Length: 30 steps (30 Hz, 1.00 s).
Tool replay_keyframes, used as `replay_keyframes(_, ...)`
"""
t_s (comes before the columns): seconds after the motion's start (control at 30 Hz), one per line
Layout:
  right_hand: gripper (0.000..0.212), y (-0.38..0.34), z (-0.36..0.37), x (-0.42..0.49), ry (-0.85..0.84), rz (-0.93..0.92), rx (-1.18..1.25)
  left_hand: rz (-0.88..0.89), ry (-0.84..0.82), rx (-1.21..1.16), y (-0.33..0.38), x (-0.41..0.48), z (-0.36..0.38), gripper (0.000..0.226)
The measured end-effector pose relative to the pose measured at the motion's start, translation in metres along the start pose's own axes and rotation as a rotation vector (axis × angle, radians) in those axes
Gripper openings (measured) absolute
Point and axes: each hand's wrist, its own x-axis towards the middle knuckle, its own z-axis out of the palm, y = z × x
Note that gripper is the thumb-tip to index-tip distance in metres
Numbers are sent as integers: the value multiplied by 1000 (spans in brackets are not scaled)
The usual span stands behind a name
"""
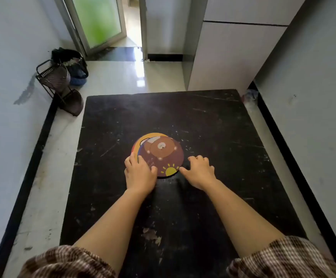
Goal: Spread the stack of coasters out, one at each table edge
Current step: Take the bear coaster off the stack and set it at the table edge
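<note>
Left hand (140, 174) sits flat on the near-left rim of the coaster stack (159, 155), fingers curled over it, pinning it mid-table (223, 127). The stack's fanned slightly, handy for peeling one off. Right hand (200, 172), loosely open and holding nothing, touches a fingertip to the near-right edge.

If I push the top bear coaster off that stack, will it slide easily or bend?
The bear coaster looks thin and flat, so it probably slides off easily. It lies level on the fanned stack, so it is probably fairly stiff. Being so flat, it may be hard to lift off the table.
</note>
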Motion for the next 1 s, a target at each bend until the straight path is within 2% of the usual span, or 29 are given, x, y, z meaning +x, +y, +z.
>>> replay_keyframes(0.13, 52, -6, 14, 17, -24, 34, 19, -95, -44, 35, -11, 16, 16, 66)
replay_keyframes(0.27, 39, -14, 23, 26, 8, 67, 95, -89, -28, 18, -18, 22, 28, 67)
replay_keyframes(0.4, 37, -25, 27, 26, 101, 107, 145, -90, 28, -45, -15, 20, 34, 65)
replay_keyframes(0.5, 35, -31, 28, 25, 192, 113, 174, -121, 56, -108, -11, 20, 36, 62)
replay_keyframes(0.63, 17, -36, 26, 25, 200, 112, 454, -268, 178, -376, -7, 24, 29, 48)
replay_keyframes(0.7, 15, -34, 21, 25, 211, 106, 544, -309, 208, -480, -3, 26, 25, 35)
replay_keyframes(0.83, 15, -20, 7, 13, 202, 74, 683, -388, 116, -820, 1, 18, 18, 23)
replay_keyframes(0.93, 18, 0, 0, -3, 160, 74, 786, -455, 18, -966, -6, -2, 17, 34)
replay_keyframes(1.0, 21, 16, -4, -18, 103, 54, 847, -485, -155, -1043, -11, -24, 18, 44)
